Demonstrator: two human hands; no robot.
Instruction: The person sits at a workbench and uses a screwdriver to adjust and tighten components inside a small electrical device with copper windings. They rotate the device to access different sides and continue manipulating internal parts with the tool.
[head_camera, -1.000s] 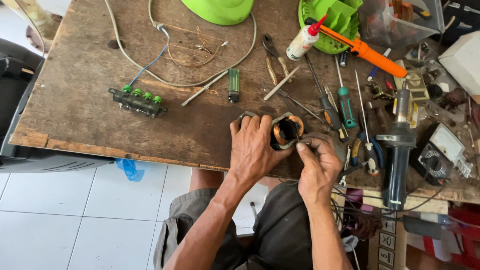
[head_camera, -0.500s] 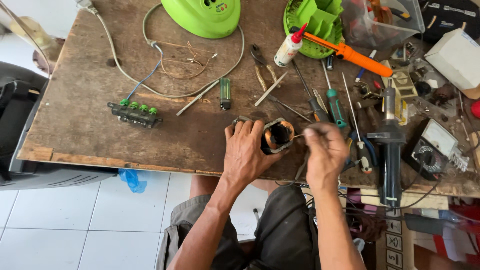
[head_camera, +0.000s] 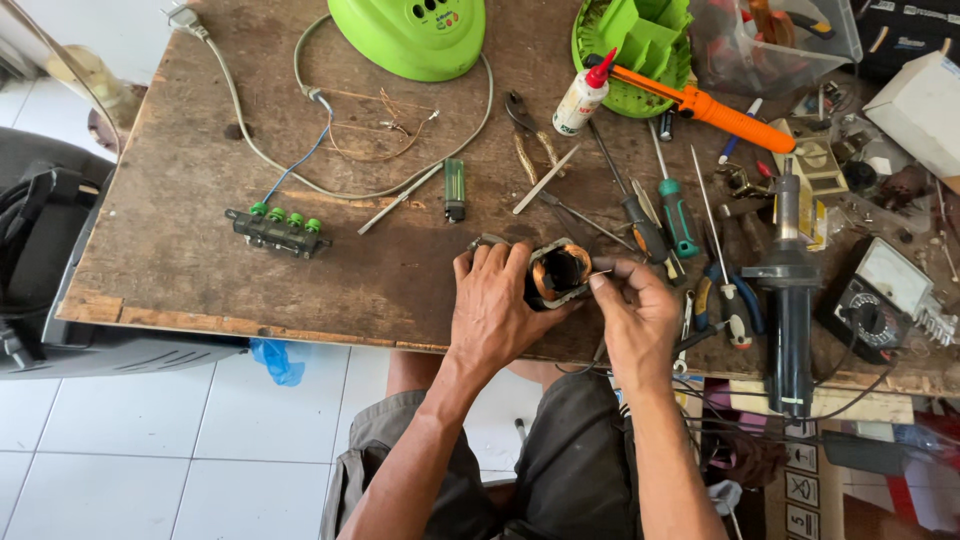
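Behind both hands, white glue bottle (head_camera: 581, 97) with red nozzle, upright.

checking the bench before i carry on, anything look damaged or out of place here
The table's near-left edge is chipped and splintered. A heat gun lies with its handle overhanging the near edge, so it could slip off. Tools are strewn at the right. The left hand holds the coil over the edge; the right hand pinches at it.

Left hand (head_camera: 495, 310) cupped, right hand (head_camera: 640, 315) pinching beside it
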